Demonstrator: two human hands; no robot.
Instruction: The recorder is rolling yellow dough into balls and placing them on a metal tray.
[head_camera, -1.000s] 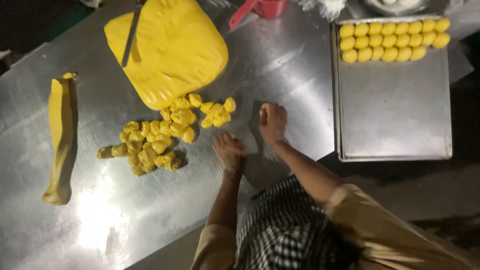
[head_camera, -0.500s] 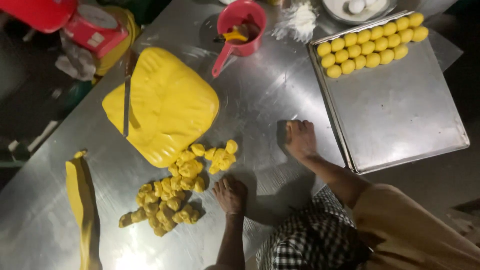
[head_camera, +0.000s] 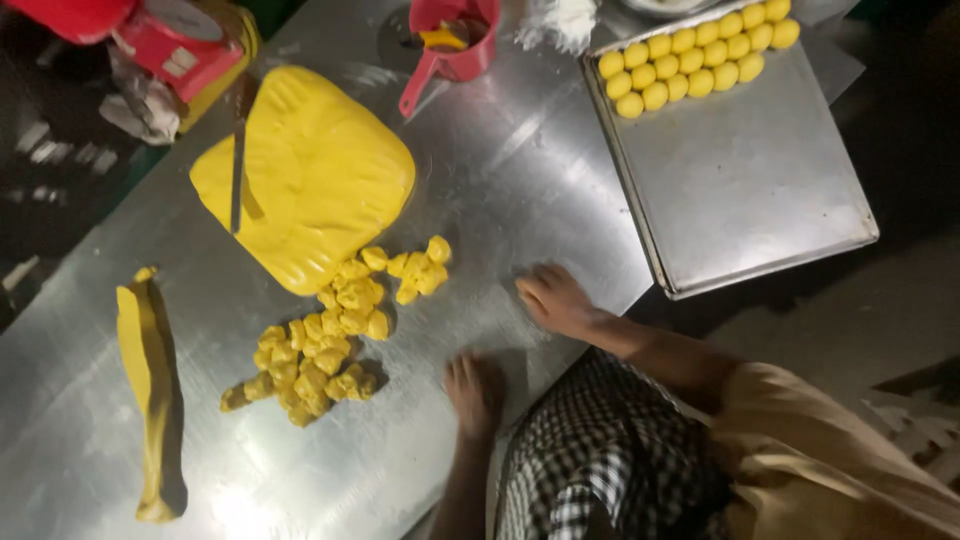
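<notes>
Both hands lie palm down on the shiny metal table (head_camera: 520, 190). The left hand (head_camera: 473, 392) looks flat but blurry, and the right hand (head_camera: 553, 298) is flat with fingers close together; whether dough is under them cannot be told. The small yellow dough pieces (head_camera: 330, 335) sit just left of the left hand, and the metal tray (head_camera: 745, 180) with round dough balls (head_camera: 695, 62) is up past the right hand.

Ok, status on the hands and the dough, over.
Both hands flat on the steel table, left hand, right hand; what's under the palms is hidden. Cut dough pieces beside the left hand. Nothing between them.
</notes>
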